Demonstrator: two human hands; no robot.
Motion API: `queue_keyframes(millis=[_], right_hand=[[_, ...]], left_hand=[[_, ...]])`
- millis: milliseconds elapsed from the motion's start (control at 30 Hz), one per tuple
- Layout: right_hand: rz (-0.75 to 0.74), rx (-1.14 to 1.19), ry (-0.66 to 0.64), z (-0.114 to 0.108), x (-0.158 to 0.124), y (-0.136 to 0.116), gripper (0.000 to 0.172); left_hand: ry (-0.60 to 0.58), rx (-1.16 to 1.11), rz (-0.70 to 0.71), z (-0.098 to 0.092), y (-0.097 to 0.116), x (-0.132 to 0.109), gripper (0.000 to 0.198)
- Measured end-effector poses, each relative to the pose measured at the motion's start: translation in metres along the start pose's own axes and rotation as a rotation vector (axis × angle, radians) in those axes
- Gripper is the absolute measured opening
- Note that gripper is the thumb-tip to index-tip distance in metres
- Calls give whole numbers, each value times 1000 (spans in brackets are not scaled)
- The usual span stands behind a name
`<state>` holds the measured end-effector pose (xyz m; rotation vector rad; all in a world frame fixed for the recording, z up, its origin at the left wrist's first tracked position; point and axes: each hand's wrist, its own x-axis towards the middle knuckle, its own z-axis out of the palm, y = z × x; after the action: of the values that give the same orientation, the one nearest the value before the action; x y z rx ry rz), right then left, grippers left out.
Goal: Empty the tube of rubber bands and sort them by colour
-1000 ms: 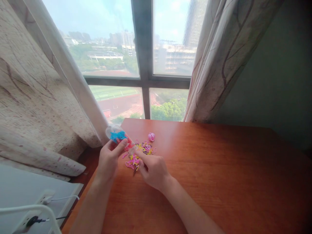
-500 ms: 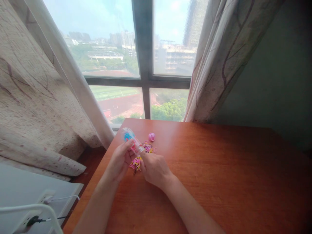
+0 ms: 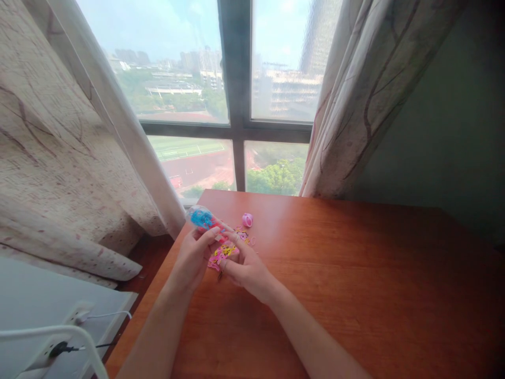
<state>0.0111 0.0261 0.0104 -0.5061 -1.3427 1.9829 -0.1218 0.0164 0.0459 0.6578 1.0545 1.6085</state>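
Note:
A small clear plastic bottle [image 3: 202, 218] lies tilted in my left hand [image 3: 192, 253], its rounded end toward the window. Blue pieces fill that end and red ones sit nearer the mouth; they look like small elastic bands. My left thumb presses on top of the bottle, the other fingers beneath it. At the mouth, my right hand [image 3: 249, 267] has its forefinger stretched against the bottle and its thumb apart below. Under and between the hands is a loose pile of pink, yellow and black elastic bands [image 3: 216, 259]. Just beyond it stands a pink cap [image 3: 247, 220].
The brown wooden table [image 3: 355, 273] reaches far to the right. A window [image 3: 238, 130] rises behind it, between patterned curtains [image 3: 355, 95]. At lower left, a white tube [image 3: 74, 331] and plugged-in cables run beside the table's left edge.
The right fingers, bunched at the bottle's mouth before, have spread and stretched along it. The bottle has tipped flatter and shifted slightly left, with its blue contents showing more.

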Motion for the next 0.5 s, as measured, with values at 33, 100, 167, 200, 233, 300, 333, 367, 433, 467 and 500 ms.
queue_keyframes(millis=[33, 100, 167, 200, 233, 300, 333, 367, 433, 467, 500], right_hand=[[18, 44, 8, -1, 1, -1, 71], [23, 71, 42, -2, 2, -3, 69], [-13, 49, 94, -2, 4, -2, 66], [-37, 30, 120, -3, 5, 0, 64], [-63, 8, 145, -3, 6, 2, 62], [-111, -43, 193, -5, 7, 6, 56], [-131, -71, 209, -6, 8, 8, 53], [-147, -97, 221, -8, 8, 9, 50], [-170, -137, 245, -11, 8, 10, 45], [-176, -148, 255, -12, 8, 10, 43], [-179, -157, 264, -13, 7, 9, 42]], left_hand=[[-2, -2, 5, 0, 1, 0, 23], [-15, -5, 9, 0, 3, -1, 23], [-32, -9, 14, 1, 5, -2, 22], [-39, -12, 19, 2, 5, -3, 21], [-44, -15, 23, 3, 5, -3, 20], [-51, -28, 22, 5, 3, -3, 20], [-53, -36, 16, 7, 1, -3, 21], [-53, -43, 7, 8, 0, -2, 22], [-44, -43, -8, 9, -3, -2, 25], [-35, -39, -10, 10, -4, -2, 26], [-27, -34, -8, 10, -4, -2, 27]])
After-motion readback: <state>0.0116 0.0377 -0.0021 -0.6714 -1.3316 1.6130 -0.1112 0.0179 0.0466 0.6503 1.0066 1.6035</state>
